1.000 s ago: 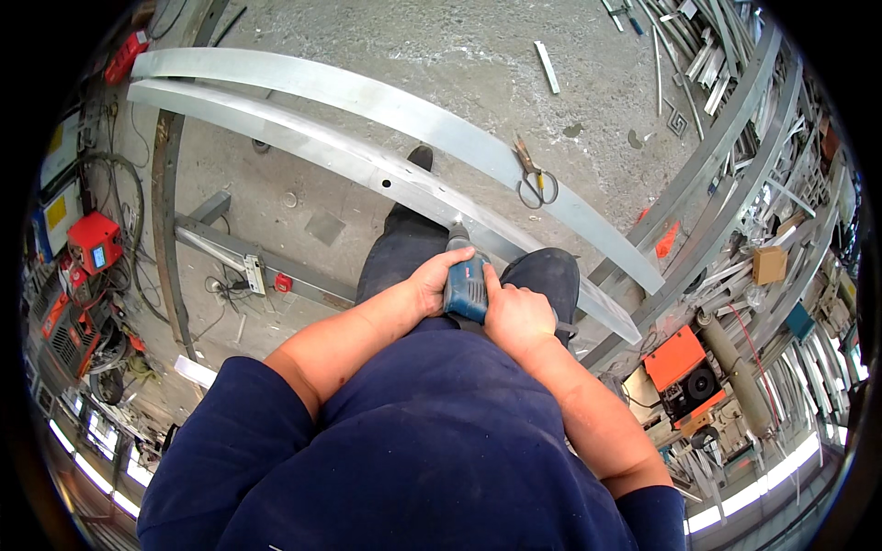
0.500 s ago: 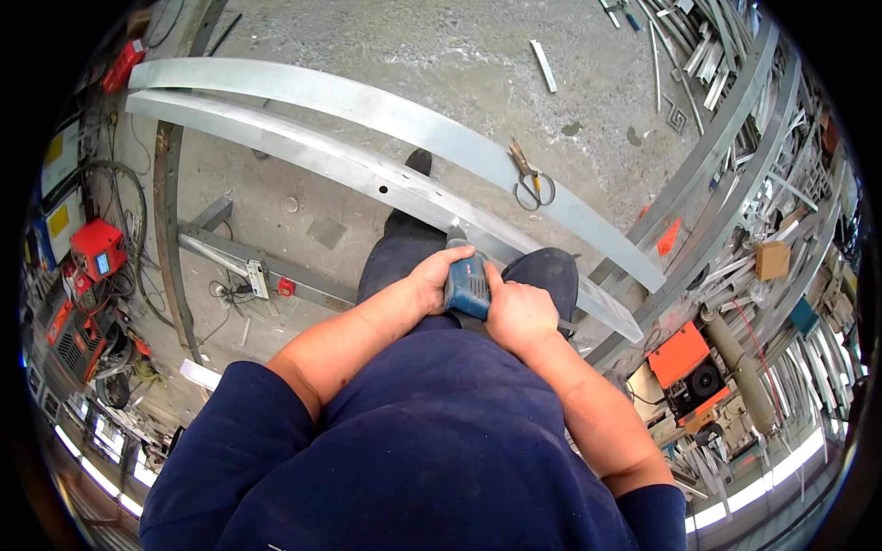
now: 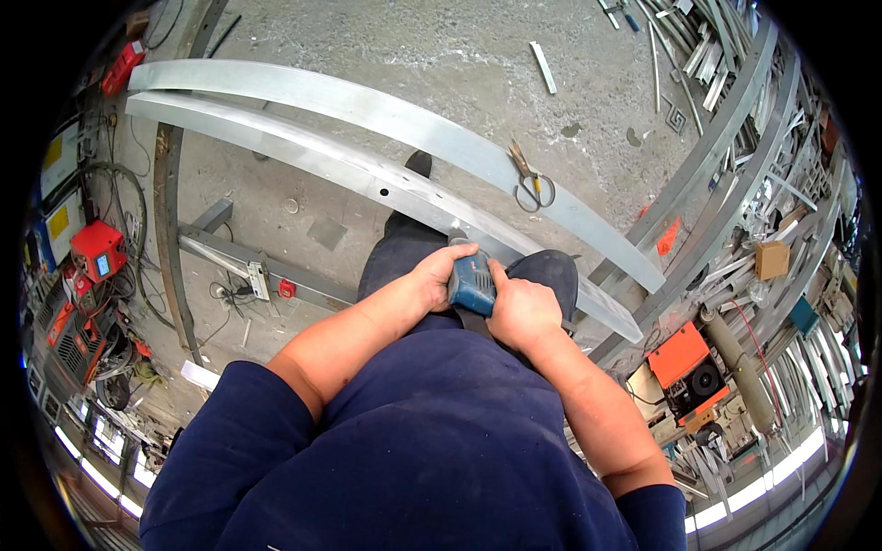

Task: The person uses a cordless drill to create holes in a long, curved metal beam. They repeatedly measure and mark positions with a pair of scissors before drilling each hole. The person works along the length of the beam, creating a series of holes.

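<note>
A blue power drill (image 3: 472,288) is held between my two hands, its front end against the near side of a long silvery metal bar (image 3: 303,147). My left hand (image 3: 439,277) is closed round the drill's left side, thumb near the front. On the other side, my right hand (image 3: 525,310) grips the tool toward its rear, fingers partly hidden. The drill's tip against the metal is too small to make out. A dark round hole shows in the bar's side, left of the drill. Beyond it runs a second metal bar (image 3: 367,108), with scissors (image 3: 533,188) lying on it.
Steel frame beams (image 3: 169,220) carry the bars at left and right. A red machine with a small screen (image 3: 98,250) stands at left. At right are an orange box-shaped machine (image 3: 687,367), a cardboard box (image 3: 773,261) and heaps of metal offcuts (image 3: 717,64).
The drill and both hands have shifted very slightly to the right. The bars and scissors look the same.
</note>
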Tool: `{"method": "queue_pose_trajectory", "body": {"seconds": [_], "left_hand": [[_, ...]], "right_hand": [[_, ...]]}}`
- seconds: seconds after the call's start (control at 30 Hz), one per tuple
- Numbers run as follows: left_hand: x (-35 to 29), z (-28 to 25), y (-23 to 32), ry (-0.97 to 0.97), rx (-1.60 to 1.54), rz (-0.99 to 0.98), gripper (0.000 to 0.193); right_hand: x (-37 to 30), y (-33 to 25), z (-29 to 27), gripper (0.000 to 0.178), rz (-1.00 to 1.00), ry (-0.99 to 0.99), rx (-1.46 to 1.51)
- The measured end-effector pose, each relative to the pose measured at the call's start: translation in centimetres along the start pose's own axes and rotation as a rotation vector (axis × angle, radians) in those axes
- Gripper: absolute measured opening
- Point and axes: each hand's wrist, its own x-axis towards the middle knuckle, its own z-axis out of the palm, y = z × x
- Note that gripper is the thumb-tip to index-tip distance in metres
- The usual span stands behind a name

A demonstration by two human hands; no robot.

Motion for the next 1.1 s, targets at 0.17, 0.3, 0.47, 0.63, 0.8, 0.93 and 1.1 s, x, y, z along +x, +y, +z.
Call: {"method": "queue_pose_trajectory", "body": {"seconds": [0.17,0.3,0.47,0.63,0.8,0.93,1.1], "left_hand": [[-0.3,0.0,-0.1,-0.004,0.007,-0.009,0.040],[-0.6,-0.3,-0.4,-0.022,0.007,0.001,0.039],[-0.2,-1.6,-1.1,-0.059,0.001,0.027,0.038],[0.0,-2.3,-1.3,-0.088,0.010,0.029,0.037],[-0.3,-2.4,-1.1,-0.094,0.002,0.021,0.040],[-0.9,-1.7,-1.0,-0.080,-0.006,0.035,0.040],[-0.9,-1.7,-0.6,-0.076,-0.024,0.049,0.040]], "right_hand": [[0.0,0.0,0.6,0.077,-0.015,0.017,-0.005],[0.2,0.0,1.3,0.086,0.008,0.002,0.002],[0.3,0.0,2.8,0.084,-0.031,0.077,-0.028],[0.3,-0.2,3.7,0.083,-0.043,0.107,-0.058],[0.3,-0.5,3.2,0.078,-0.075,0.114,-0.080],[0.4,-0.5,1.8,0.073,-0.090,0.086,-0.095],[0.4,-1.1,0.1,0.073,-0.083,0.025,-0.093]]}}
